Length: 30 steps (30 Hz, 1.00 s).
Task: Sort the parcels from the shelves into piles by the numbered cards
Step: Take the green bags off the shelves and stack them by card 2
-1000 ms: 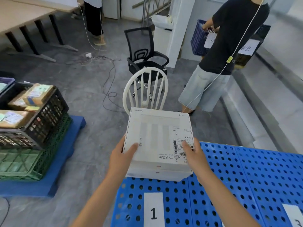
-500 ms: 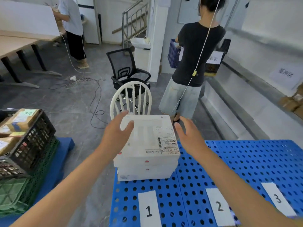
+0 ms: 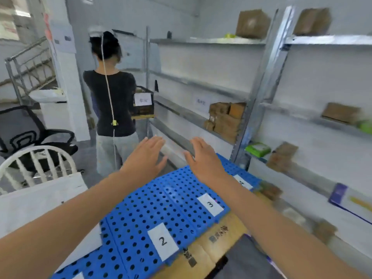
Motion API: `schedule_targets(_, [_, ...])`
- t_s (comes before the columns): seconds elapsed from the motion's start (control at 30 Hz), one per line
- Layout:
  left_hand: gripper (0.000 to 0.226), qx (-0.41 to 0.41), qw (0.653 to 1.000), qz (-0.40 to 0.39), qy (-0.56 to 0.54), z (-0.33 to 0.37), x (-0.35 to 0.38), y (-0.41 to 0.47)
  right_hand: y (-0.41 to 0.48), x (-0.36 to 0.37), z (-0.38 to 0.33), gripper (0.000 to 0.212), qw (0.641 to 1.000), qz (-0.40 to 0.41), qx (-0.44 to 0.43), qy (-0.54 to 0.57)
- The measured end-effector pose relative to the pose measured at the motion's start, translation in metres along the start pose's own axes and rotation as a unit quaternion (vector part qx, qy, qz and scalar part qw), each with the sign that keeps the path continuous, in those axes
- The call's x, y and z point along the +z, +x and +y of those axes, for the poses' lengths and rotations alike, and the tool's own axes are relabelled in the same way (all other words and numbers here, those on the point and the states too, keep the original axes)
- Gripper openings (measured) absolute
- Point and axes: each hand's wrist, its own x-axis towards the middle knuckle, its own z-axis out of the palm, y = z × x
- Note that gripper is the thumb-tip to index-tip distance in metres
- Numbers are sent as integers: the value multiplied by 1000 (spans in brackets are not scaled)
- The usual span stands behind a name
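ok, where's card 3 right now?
Card 3 lies right of centre in the head view, on the blue pallet's edge, beyond card 2, beside the right forearm.

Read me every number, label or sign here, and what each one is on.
"2": near card on the blue pallet.
"3": middle card, same pallet.
Partly hidden by the right arm: far card.
Too blurred to read: crate label, wall sign, cardboard box print.

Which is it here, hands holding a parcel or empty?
Empty. The left hand and right hand are raised over the blue pallet with fingers straight and spread; neither grips anything.
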Motion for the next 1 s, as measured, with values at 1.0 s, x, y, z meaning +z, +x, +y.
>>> schedule_targets(1.0, [53,311,942,-22,-123,475,90,141,-242,-279,329,56,919,104,347,-153])
